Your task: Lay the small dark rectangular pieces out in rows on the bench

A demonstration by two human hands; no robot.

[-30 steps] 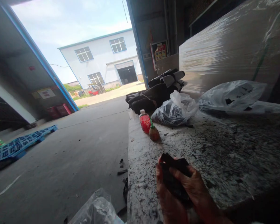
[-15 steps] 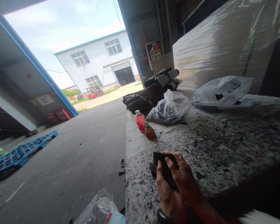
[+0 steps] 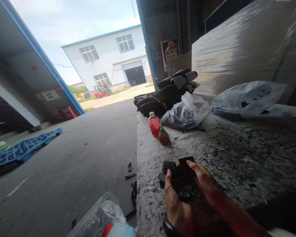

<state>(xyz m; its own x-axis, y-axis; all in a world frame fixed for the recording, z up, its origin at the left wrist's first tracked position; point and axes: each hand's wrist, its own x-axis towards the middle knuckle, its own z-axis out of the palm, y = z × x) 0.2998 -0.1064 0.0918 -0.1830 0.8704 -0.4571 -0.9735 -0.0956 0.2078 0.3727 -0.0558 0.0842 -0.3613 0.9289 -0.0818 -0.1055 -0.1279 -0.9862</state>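
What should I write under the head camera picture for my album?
Both hands, left hand and right hand, hold a stack of black pieces over a speckled table, beside two bottles.

Harsh daylight floods in from the open doorway, the sky nearly blown out.
Shaded worktop stays dim; glare streaks the plastic wrap; wide-angle lens bends the edges.

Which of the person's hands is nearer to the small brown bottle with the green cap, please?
Left. The left hand lies almost straight below the small brown bottle; the right hand sits further off to the right.
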